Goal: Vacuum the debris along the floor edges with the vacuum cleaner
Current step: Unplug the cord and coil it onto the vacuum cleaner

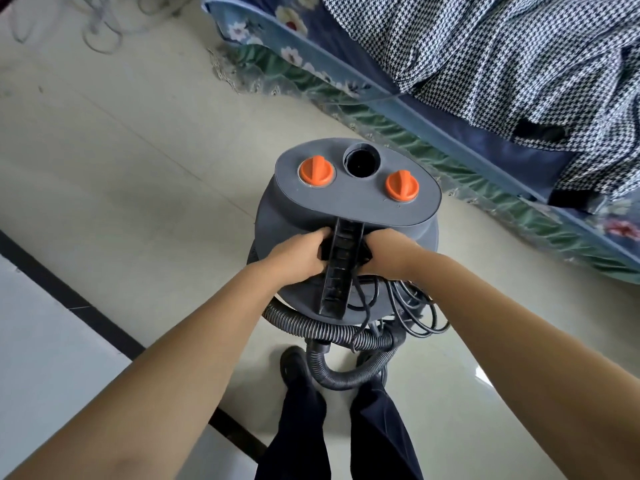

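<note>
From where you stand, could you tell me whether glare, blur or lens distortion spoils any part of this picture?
Head view: wide-angle distortion bows the bed edge and stretches both forearms; window glare shines on the tiled floor at lower right; the left hand and right hand gripping the vacuum cleaner handle look slightly soft; the cables at top left are blurred.

hands: left (300, 258) and right (388, 252) grip handle (341, 268) | vacuum cleaner (349, 202) beside bed (450, 133)
</note>
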